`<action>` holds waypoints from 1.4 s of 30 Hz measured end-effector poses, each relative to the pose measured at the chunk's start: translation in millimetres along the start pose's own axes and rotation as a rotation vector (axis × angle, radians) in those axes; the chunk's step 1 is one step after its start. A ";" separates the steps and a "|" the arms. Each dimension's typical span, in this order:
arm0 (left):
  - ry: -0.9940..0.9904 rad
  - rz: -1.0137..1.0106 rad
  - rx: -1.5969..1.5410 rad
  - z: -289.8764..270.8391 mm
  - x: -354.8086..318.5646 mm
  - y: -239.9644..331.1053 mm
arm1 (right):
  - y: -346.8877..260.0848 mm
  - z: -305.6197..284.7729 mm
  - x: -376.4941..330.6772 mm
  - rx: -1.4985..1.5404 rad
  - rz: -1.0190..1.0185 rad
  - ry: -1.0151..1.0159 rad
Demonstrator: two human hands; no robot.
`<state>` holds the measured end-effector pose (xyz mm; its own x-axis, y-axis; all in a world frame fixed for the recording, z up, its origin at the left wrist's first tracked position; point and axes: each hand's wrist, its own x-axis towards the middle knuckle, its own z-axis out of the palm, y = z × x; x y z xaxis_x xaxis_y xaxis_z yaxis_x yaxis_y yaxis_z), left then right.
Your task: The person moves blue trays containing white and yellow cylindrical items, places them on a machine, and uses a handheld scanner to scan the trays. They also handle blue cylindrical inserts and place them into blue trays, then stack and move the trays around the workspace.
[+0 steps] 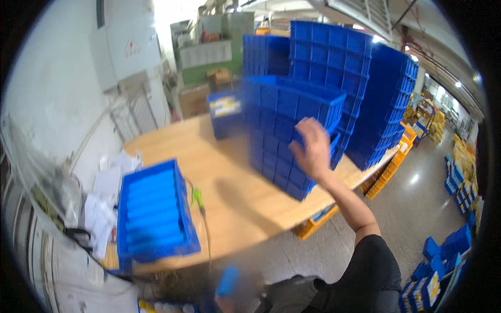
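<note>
Right hand (313, 148) up against the near crate stack (284, 135) on the table (229, 182), fingers spread, clamped on nothing. Left hand out of view. Better to press flat and low (tall stack, near edge), steadying before shifting.

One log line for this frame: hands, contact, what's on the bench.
right hand: open, against tilted stack of blue plastic crates | left hand: blurred, low, grips blue object | wooden table: flat blue plastic crate, green-handled tool
</note>
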<state>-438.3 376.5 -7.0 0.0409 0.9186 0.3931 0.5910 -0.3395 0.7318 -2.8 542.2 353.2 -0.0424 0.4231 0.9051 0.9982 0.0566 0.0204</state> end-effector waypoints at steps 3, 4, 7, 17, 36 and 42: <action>0.178 -0.091 -0.391 11.3 41.7 3.4 | 72.5 -7.9 85.6 -0.573 -0.069 0.319; 0.154 -0.316 -0.443 12.1 49.6 8.2 | 84.9 -3.3 103.3 -0.570 0.021 0.141; 0.135 -0.781 -0.605 4.6 71.3 20.9 | 89.0 14.1 119.3 -0.505 0.126 -0.124; -0.146 -0.548 -0.793 -36.6 172.9 15.4 | -61.9 15.0 44.2 -0.329 -0.621 -0.056; -0.393 -0.449 -0.437 -21.7 324.9 13.6 | -240.7 105.8 -181.9 0.268 0.205 -0.965; -0.556 -0.169 -0.082 56.5 347.9 56.9 | -169.3 173.8 -115.9 0.413 0.020 -0.832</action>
<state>-344.9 688.2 140.0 0.3809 0.9221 -0.0676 0.5628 -0.1732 0.8083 -174.3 640.8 171.0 -0.2016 0.9310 0.3043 0.9116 0.2919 -0.2893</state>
